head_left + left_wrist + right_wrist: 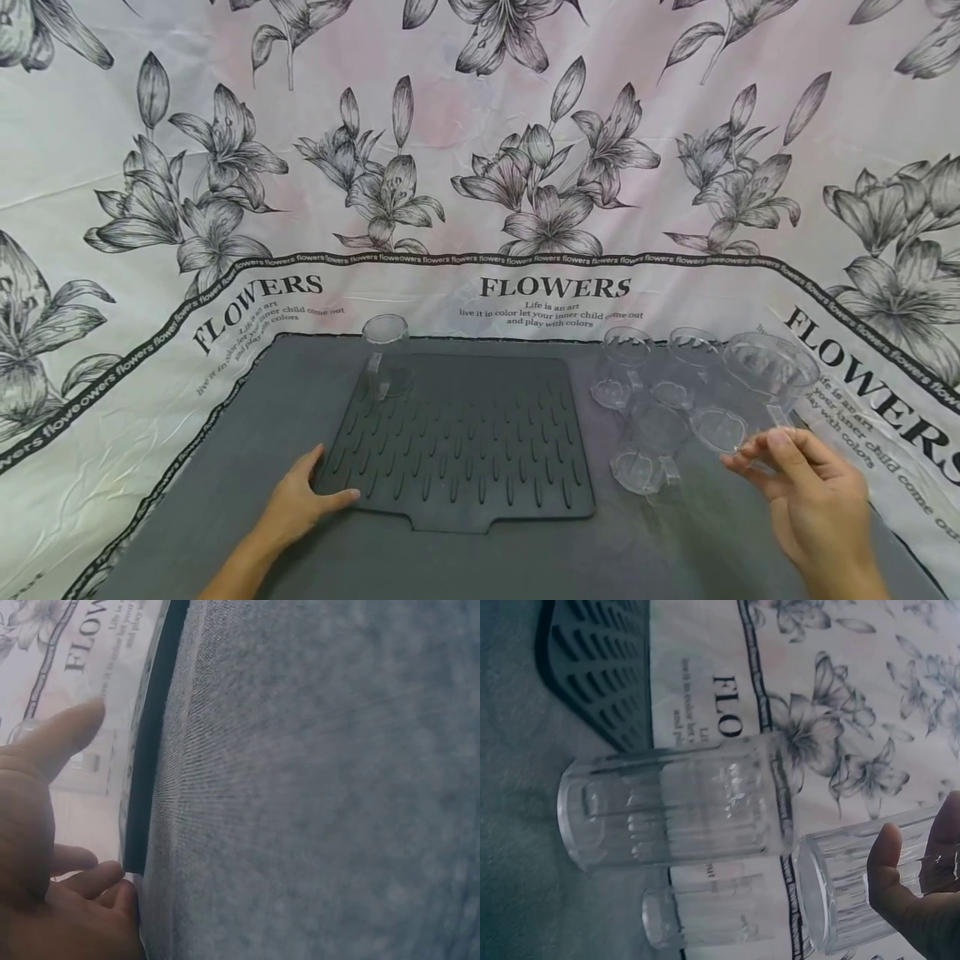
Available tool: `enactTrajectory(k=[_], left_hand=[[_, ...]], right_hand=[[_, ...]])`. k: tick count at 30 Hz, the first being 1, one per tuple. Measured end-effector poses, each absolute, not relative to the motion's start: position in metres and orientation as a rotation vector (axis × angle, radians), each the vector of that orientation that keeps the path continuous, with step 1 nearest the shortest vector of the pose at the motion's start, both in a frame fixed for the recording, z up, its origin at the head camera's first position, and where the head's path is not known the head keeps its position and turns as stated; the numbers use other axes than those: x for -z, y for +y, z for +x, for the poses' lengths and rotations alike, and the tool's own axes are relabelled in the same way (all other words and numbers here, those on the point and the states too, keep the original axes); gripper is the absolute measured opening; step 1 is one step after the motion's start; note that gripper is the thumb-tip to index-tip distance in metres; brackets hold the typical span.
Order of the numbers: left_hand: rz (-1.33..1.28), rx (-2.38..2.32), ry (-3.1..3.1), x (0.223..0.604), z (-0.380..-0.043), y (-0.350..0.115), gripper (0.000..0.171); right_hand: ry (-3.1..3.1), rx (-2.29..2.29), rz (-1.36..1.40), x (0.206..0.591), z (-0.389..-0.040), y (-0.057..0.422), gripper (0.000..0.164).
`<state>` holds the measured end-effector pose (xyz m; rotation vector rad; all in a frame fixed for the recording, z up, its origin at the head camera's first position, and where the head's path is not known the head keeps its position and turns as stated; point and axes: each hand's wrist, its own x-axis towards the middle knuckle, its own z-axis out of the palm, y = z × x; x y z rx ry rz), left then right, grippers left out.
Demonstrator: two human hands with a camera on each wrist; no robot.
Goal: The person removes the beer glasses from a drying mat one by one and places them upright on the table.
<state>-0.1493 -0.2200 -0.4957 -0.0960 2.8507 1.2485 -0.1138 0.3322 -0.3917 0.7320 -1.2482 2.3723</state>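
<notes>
My right hand (pixel 821 500) pinches the handle side of a clear ribbed mug (pixel 772 371). The mug is tilted, and in the right wrist view its base hangs higher than the glasses standing nearby. At the left front corner of a black drying mat (pixel 465 492) rests my left hand (pixel 292 504), thumb spread along the front edge and fingers by the side edge. In the left wrist view, those fingertips are right at the dark mat edge (pixel 146 750). Another clear mug (pixel 386 358) stands on the mat's back left corner, handle toward the front.
Right of the mat stand more clear mugs: a front one (pixel 647 454), a back left one (pixel 622 367) and a back right one (pixel 678 367). They are close to the held mug. A flower-print cloth (pixel 555 225) rises behind the grey table (pixel 217 492).
</notes>
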Motion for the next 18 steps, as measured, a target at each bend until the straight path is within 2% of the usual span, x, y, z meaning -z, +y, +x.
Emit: enactTrajectory(k=[6,13,18], left_hand=[[-0.026,-1.202,2.872,0.502,-0.150,-0.221,0.111],[0.007,-1.148,2.908,0.502,-0.150,-0.219,0.111],[0.008,-1.140,2.919,0.501,-0.150,-0.218,0.110]], right_hand=[[-1.186,-2.376,0.741,0.403,-0.114,0.341,0.030],[-1.027,-2.476,0.917,0.419,-0.122,0.355,0.033],[-1.105,-2.463,0.933,0.433,-0.127,0.365,0.035]])
